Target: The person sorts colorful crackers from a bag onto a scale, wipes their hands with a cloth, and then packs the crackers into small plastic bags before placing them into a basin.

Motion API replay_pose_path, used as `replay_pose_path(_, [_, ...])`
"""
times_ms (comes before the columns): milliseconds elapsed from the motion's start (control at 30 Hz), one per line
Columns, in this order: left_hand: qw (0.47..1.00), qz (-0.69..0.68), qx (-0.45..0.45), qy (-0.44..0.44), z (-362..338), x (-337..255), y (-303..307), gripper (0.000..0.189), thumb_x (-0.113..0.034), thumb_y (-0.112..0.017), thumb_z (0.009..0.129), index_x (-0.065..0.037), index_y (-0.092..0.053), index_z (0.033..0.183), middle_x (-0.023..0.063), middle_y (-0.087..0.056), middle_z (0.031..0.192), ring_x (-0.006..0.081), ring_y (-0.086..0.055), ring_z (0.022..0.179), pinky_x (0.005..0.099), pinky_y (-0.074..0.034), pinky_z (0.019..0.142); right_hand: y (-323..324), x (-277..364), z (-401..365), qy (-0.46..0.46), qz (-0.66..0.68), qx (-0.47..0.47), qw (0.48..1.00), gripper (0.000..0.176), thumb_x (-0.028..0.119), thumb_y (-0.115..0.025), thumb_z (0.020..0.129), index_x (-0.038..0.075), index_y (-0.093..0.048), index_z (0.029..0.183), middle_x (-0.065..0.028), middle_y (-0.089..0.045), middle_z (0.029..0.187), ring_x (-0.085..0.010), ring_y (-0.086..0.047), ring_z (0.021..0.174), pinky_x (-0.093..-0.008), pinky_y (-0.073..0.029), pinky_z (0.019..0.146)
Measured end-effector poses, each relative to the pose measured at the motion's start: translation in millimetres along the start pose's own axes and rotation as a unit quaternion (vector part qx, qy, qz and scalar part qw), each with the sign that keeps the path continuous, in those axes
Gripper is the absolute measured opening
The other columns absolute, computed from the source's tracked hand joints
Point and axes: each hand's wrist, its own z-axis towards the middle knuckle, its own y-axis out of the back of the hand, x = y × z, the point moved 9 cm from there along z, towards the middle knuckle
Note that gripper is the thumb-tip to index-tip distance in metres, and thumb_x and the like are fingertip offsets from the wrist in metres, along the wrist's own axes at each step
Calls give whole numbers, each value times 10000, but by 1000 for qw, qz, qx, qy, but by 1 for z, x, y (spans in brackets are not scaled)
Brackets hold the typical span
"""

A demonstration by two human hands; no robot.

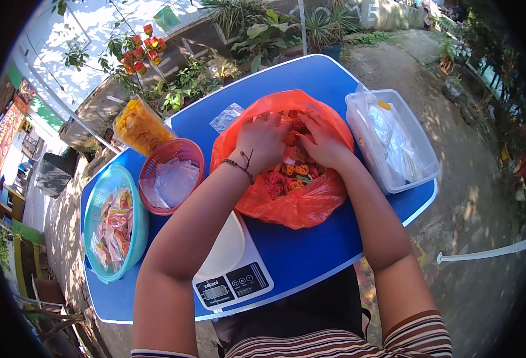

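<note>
A red plastic bag (316, 203) stands with its mouth wide on the blue table, holding many small lattice-shaped crackers (287, 182) in orange, red and some green. My left hand (264, 142), a dark cord bracelet on its wrist, reaches in over the left side of the bag; its fingers are slightly bent and apart among the crackers. From the right, my right hand (322, 140) reaches in too, fingers spread over the crackers. The deepest fingertips are partly hidden. Partly under my left forearm, a white kitchen scale (248, 262) carries a pale round dish (224, 247).
On the blue table (310, 253), left, are a turquoise basket (140, 230) of filled packets, a red basket (200, 170) of clear bags and a bag of yellow chips (140, 128). A clear plastic box (421, 164) of plastic bags stands right. A small clear bag (226, 117) lies behind.
</note>
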Motion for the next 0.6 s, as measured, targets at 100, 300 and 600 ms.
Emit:
replay_pose_path(100, [996,25,74,40,13,3,20,226,-261,-599,879,-118,-739,984,122,-710,1044,270,-684,1004,419,-551,816,-5,-3,0,-57,85,70,992,494,209,-605,943,-4,-497,1376,-253,-517,1398,-375,-524,1287,-436,-418,1086])
replay_pose_path(300, [987,49,139,57,38,18,-2,175,-184,-708,809,-91,-740,953,135,-736,956,292,-713,923,401,-570,781,-4,-12,-2,-79,10,11,997,478,221,-572,956,20,-498,1383,-238,-550,1355,-387,-522,1280,-453,-389,1102])
replay_pose_path(600, [968,13,233,95,58,18,-30,265,-174,-719,787,-92,-740,1038,109,-750,989,247,-725,909,378,-578,810,-3,0,-8,-78,5,-38,996,526,224,-543,955,-17,-445,1412,-272,-534,1375,-394,-496,1316,-434,-353,1140])
